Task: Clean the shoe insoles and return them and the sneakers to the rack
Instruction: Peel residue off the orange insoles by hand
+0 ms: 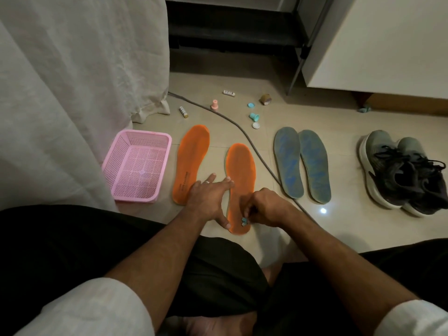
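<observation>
Fingers of the left hand (208,197) are spread flat and straight, pressing down across the gap between the two orange insoles, thumb stretched back toward the heel of the right one. Right hand (263,209) is curled up tight, pinching a small teal scrap (243,222) against the heel end of the right orange insole (242,170). Can't really tell what the scrap is, too small.

Left orange insole (190,161) lies just beside it on the floor (339,226), printed side up, and the left hand's heel rests on its lower edge. A grey cable (252,141) runs diagonally past the right orange insole.

Further right, a pair of blue-grey insoles (301,163) sits side by side, touching. Well apart from those, over by the right edge, are the dark sneakers (400,170) with white soles, laces loose.

On the left there's a pink basket (138,166) next to a pale curtain (72,81). Behind everything, a scatter of little bits: two batteries (183,112), a pink cap (214,104), some teal caps (254,116).

Person is sitting cross-legged, dark trousers, white sleeves.
</observation>
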